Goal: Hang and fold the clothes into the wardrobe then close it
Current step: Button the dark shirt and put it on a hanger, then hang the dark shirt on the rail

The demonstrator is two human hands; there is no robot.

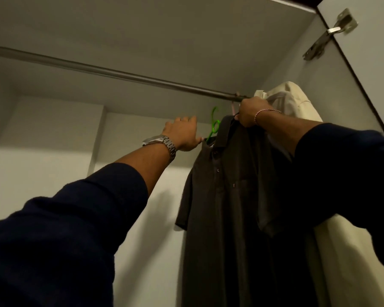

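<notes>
Wardrobe interior viewed from below. The rail point(120, 73) runs across under the top panel. At its right end hangs a cream garment point(297, 100); this one appears done.

The dark shirt point(226, 196) sits on a green hanger point(215, 125), buttoned at the collar, body hanging straight down. The hanger's hook is below the rail and not on it, so the shirt is not yet hung. A pink hanger point(233, 107) shows just beside the right hand; whether it carries the cream garment cannot be told.

The left hand point(183, 134) is at the shirt's left shoulder, fingers curled at the hanger's end; the exact grip is hidden behind the hand. The right hand point(251, 113) is closed on the shirt's collar area near the rail, fingers clamped on fabric.

Assessment: hanging is under way, one garment up and a second close to the rail. Remaining, by judgement: lift the hook onto the rail, release, then handle any folding and shut the door. The door's hinge point(333, 32) shows it open. No folded clothes are in view.
</notes>
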